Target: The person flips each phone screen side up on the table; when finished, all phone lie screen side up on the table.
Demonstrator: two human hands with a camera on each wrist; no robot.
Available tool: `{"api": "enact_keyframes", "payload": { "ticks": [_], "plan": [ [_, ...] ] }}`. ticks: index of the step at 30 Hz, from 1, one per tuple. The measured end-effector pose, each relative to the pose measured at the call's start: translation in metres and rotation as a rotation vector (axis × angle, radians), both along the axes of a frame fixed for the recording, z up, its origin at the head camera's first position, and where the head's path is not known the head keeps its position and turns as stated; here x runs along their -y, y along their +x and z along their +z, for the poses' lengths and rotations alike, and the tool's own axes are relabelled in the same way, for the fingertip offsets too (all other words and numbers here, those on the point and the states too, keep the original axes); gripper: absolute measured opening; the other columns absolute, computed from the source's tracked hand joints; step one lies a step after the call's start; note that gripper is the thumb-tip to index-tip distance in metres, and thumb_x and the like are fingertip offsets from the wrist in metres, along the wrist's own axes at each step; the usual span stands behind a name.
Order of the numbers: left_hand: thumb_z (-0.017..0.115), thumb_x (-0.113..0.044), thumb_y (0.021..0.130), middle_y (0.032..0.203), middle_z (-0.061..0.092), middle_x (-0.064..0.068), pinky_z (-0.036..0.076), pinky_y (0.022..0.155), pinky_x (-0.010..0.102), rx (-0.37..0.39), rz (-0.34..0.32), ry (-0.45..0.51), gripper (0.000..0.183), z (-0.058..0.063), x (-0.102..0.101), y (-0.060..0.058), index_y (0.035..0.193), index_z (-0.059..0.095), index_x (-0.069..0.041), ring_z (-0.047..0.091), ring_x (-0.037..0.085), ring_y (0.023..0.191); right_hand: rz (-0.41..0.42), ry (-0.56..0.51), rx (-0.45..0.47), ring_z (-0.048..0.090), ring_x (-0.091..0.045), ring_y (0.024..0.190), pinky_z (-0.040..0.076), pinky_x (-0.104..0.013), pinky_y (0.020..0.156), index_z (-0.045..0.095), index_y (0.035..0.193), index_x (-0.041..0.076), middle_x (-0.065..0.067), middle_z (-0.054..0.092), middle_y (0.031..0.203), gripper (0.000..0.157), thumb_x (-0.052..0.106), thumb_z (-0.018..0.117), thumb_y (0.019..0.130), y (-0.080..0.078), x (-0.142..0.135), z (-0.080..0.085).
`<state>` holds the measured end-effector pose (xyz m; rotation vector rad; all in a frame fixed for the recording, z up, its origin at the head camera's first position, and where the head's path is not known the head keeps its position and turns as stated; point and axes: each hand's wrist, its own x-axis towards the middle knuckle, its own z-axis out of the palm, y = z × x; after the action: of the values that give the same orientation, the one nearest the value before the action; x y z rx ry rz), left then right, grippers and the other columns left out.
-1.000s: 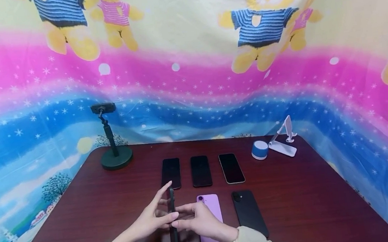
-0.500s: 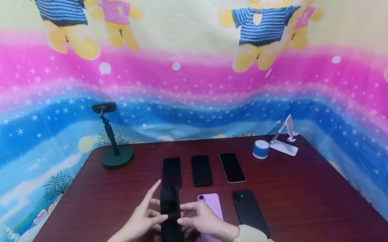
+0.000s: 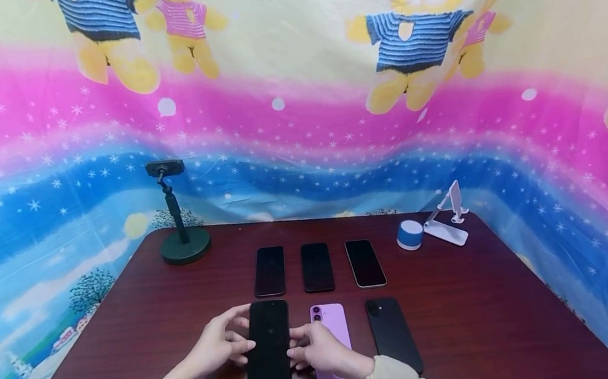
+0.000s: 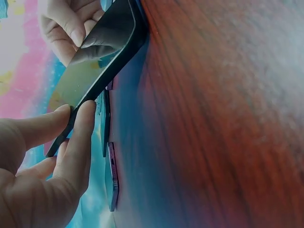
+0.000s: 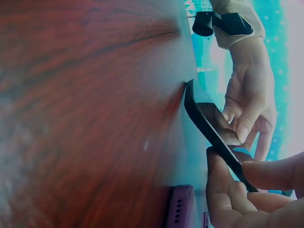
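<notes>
Black phone (image 3: 268, 351) tilted, fingers (image 4: 81, 128) of our left hand (image 3: 218, 345) and right hand (image 3: 319, 350) pinch it, likely mid-placement, its twelve-o'clock end needing lowering.

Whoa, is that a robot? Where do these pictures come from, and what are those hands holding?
No robot here, just a person's left hand and right hand. The wide picture comes from a camera on the person's head. The two sideways-looking ones come from cameras on the wrists, so each shows its own hand up close. Together the hands pinch a black smartphone by its edges, tilted. On the reddish-brown table, three phones lie in a row farther back, dark screens up. Nearer, a purple phone and a dark phone lie backs up. At the far end are a dark green phone stand, a blue-and-white cylinder and a white phone stand.
</notes>
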<state>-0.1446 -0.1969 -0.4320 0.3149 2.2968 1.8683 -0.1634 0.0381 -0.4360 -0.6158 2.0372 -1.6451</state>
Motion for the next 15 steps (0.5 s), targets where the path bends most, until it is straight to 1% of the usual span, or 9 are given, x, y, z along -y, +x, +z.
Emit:
{"api": "enact_keyframes", "payload": {
  "ticks": [4,6,10,12,13,15],
  "plan": [
    [0.07,0.008,0.08,0.106,0.055,0.024,0.058,0.056,0.041,-0.011,0.009,0.002,0.072,-0.002,-0.0003,-0.0004,0.141,0.034,0.007,0.067,0.023,0.075,0.027,0.031,-0.036,0.067,-0.026,0.071,0.059,-0.035,0.06,0.062,0.108,-0.012,-0.003,0.055,0.079,0.022,-0.01,0.058,0.086,0.0008,0.0015,0.0012],
    [0.07,0.008,0.08,0.106,0.055,0.024,0.058,0.056,0.041,-0.015,0.011,0.001,0.071,-0.0031,-0.0001,-0.0006,0.141,0.034,0.007,0.068,0.023,0.075,0.038,0.041,-0.045,0.065,-0.024,0.072,0.058,-0.037,0.061,0.062,0.104,-0.01,-0.002,0.055,0.08,0.018,-0.01,0.058,0.087,0.0013,0.0021,0.0011],
    [0.07,0.008,0.08,0.106,0.054,0.025,0.058,0.056,0.041,-0.024,0.01,0.0,0.071,-0.0035,0.0001,-0.0009,0.141,0.035,0.007,0.068,0.022,0.074,0.041,0.041,-0.046,0.064,-0.022,0.072,0.058,-0.036,0.06,0.061,0.101,-0.011,-0.002,0.054,0.079,0.014,-0.01,0.057,0.087,0.0015,0.0024,0.0009],
    [0.07,0.008,0.079,0.106,0.054,0.025,0.058,0.056,0.04,-0.024,0.01,-0.001,0.071,-0.0035,0.0004,-0.0012,0.141,0.035,0.008,0.068,0.022,0.074,0.039,0.037,-0.042,0.065,-0.022,0.073,0.058,-0.035,0.06,0.06,0.106,-0.012,-0.003,0.054,0.081,0.019,-0.011,0.056,0.087,0.0017,0.0021,0.001],
    [0.071,0.008,0.079,0.106,0.054,0.025,0.058,0.056,0.04,-0.023,0.011,-0.003,0.071,-0.0036,0.0006,-0.0014,0.14,0.035,0.008,0.067,0.022,0.074,0.036,0.034,-0.035,0.064,-0.021,0.073,0.058,-0.033,0.06,0.059,0.11,-0.013,-0.004,0.054,0.082,0.024,-0.011,0.056,0.086,0.0019,0.0021,0.001],
    [0.071,0.007,0.079,0.106,0.054,0.024,0.058,0.056,0.04,-0.016,0.017,-0.012,0.071,-0.0045,0.0013,-0.002,0.14,0.035,0.009,0.067,0.022,0.074,0.029,0.025,-0.018,0.064,-0.021,0.074,0.058,-0.035,0.062,0.054,0.119,-0.016,-0.006,0.055,0.086,0.033,-0.013,0.054,0.086,0.003,0.0017,0.0009]
  ]
}}
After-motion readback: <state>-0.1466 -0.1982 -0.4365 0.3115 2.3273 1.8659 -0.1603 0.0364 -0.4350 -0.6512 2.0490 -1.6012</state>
